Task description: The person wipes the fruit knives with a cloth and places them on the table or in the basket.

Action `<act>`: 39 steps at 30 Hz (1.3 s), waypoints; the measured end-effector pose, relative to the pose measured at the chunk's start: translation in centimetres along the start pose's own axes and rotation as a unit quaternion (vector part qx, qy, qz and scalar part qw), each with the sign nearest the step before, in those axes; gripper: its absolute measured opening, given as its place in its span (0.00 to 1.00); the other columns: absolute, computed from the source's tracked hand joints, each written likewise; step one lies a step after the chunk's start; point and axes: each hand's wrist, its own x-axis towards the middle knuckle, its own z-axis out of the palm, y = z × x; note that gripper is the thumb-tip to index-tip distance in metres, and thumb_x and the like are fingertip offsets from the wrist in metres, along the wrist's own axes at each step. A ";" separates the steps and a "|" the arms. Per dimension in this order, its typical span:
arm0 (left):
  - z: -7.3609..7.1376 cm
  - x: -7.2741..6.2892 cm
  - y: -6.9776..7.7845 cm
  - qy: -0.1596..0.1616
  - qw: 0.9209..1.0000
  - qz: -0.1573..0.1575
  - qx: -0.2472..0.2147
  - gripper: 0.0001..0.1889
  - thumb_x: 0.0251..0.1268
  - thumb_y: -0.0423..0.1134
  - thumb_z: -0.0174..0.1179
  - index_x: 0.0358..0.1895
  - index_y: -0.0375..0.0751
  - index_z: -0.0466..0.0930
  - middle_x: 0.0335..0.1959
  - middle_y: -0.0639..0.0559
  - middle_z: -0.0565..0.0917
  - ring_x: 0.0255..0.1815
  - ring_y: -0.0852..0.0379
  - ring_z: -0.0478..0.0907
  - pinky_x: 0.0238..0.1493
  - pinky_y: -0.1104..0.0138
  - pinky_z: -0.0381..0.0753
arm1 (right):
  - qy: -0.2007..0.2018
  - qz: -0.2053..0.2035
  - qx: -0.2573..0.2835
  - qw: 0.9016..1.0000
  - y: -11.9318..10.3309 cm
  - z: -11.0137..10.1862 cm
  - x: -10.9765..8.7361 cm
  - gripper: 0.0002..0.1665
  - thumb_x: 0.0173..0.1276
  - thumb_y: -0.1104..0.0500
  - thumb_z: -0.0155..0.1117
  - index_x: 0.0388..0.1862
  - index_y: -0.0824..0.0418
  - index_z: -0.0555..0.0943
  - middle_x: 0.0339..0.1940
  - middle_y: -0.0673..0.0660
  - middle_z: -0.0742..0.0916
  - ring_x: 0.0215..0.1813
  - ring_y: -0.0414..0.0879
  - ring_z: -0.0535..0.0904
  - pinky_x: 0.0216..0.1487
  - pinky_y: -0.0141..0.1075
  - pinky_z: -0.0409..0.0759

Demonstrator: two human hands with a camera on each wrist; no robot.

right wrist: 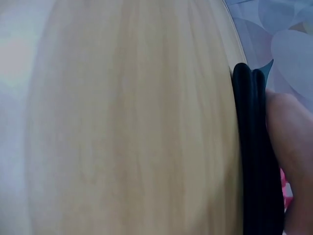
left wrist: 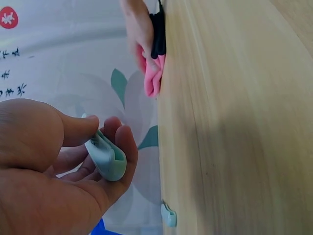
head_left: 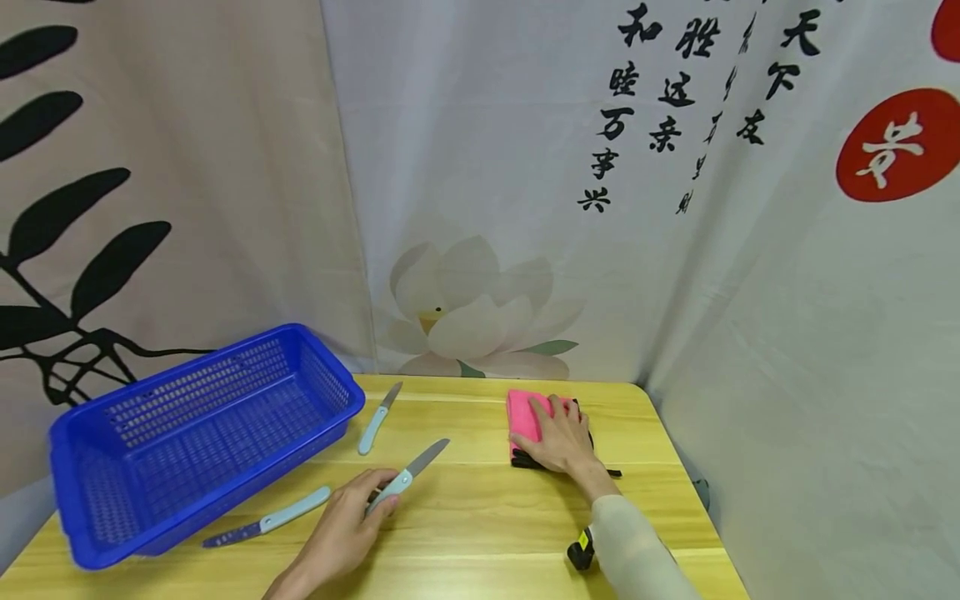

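Observation:
My left hand [head_left: 347, 518] holds a paring knife [head_left: 396, 488] by its pale blue handle, with the blade pointing away to the upper right. In the left wrist view, thumb and fingers close around that handle [left wrist: 105, 156]. My right hand [head_left: 558, 437] rests with spread fingers on a folded pink and black cloth item [head_left: 519, 415] near the back right of the table. Its black folded edge [right wrist: 254, 147] faces the right wrist camera, beside my thumb. A second knife [head_left: 380, 418] lies behind my left hand; another, with a dark speckled blade [head_left: 234, 535], lies left of it.
A large blue plastic basket [head_left: 202, 396] stands on the left of the wooden table [head_left: 465, 542], bare inside. A black and yellow tape measure [head_left: 581, 552] sits beside my right sleeve. Printed curtains [head_left: 480, 167] hang behind the table and at its right.

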 end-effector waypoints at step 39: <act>0.5 -0.4 2.4 -0.060 0.980 -0.032 -0.185 0.16 0.90 0.36 0.59 0.70 0.33 0.77 0.38 0.46 0.84 0.29 0.61 0.80 0.29 0.69 0.82 | 0.214 -0.202 0.090 0.952 -4.9 -5.9 -8.7 0.33 0.75 0.57 0.80 0.77 0.50 0.83 0.63 0.62 0.86 0.45 0.44 0.82 0.41 0.36 0.85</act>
